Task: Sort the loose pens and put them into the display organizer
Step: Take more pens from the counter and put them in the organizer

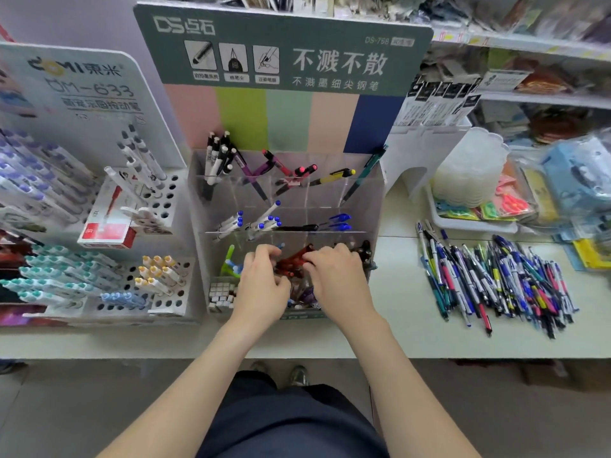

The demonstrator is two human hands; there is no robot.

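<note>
The organizer's [375, 206] header reads "DS 点石", "DS-758", "不溅不散"; the display [82, 94] beside it reads "DM-633". At the organizer's front row, the left hand [261, 282] and right hand [335, 276] each curl a grip on red pens [294, 259]. Loose pens [496, 285] lie heaped toward the right edge, with bare tabletop [396, 292] between.

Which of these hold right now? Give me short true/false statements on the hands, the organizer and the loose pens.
The left hand and right hand are at the display organizer's front row. True.
The loose pens lie left of the organizer. False: they lie on the table to its right.
Both hands grip red pens. True.
The back row is empty. False: it holds pens, including black-and-white pens at left.
</note>
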